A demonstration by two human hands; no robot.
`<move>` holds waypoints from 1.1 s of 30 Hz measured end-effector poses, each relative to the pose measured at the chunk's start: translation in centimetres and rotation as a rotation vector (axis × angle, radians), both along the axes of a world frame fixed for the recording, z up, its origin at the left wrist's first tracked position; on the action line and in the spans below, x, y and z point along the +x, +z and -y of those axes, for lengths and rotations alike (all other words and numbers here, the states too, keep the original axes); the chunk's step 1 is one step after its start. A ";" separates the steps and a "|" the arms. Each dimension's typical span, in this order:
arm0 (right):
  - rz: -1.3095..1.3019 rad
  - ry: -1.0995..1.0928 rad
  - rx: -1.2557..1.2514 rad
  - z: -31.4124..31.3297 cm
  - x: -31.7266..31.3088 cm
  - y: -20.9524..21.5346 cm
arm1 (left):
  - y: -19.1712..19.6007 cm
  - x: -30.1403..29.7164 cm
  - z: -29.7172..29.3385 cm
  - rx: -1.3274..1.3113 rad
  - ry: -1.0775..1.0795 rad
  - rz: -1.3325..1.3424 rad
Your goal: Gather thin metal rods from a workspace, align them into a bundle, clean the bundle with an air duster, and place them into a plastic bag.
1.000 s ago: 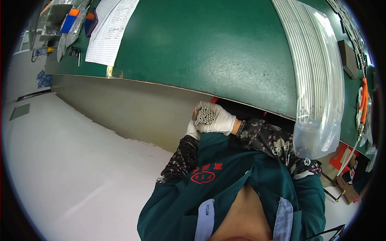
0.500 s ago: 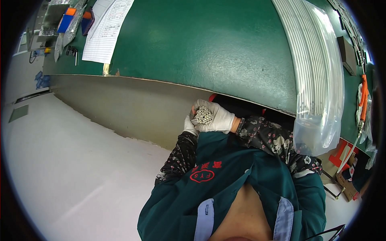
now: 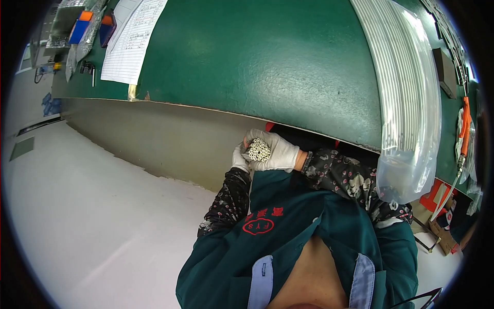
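Note:
Both my hands wear white gloves and meet just below the front edge of the green table (image 3: 257,67). My right hand (image 3: 278,154) wraps around a bundle of thin white tubes (image 3: 259,150), whose open ends face the camera. My left hand (image 3: 240,160) presses against the left side of the same bundle, mostly hidden behind it. A long clear bag of white tubes (image 3: 406,103) lies across the table on the right and hangs over its edge above my right forearm.
A printed paper sheet (image 3: 131,41) lies at the table's far left, with orange and blue items (image 3: 92,26) in bags beyond it. Orange-handled tools (image 3: 464,123) hang at the right. A beige panel (image 3: 170,139) closes the table's front; the floor is white.
The bundle has turned a little, so the tube ends face the camera more squarely. Both hands stay in the same spot under the table edge.

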State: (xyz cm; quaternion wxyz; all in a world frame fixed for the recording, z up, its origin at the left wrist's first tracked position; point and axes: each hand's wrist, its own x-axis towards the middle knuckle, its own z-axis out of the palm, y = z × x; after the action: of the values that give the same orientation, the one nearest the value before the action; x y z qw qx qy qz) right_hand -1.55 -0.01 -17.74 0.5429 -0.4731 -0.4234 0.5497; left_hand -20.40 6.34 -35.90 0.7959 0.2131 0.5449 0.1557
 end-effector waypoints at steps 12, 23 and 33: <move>-0.072 -0.018 -0.095 -0.1 -0.3 -0.6 | 5.9 2.8 1.1 -0.095 0.263 -0.108; -0.209 -0.042 -0.139 0.2 0.2 -0.8 | 5.0 1.2 1.1 -0.174 0.145 -0.188; -0.528 0.120 -0.349 0.8 1.1 6.8 | 9.1 -1.1 -3.7 -0.044 0.175 -0.156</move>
State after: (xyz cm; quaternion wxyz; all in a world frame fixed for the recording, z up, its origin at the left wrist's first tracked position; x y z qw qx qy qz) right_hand -0.42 -0.84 -10.98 0.5111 -0.3742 -0.1945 0.7489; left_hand -21.54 10.08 -26.80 0.7389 0.1588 0.6250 0.1954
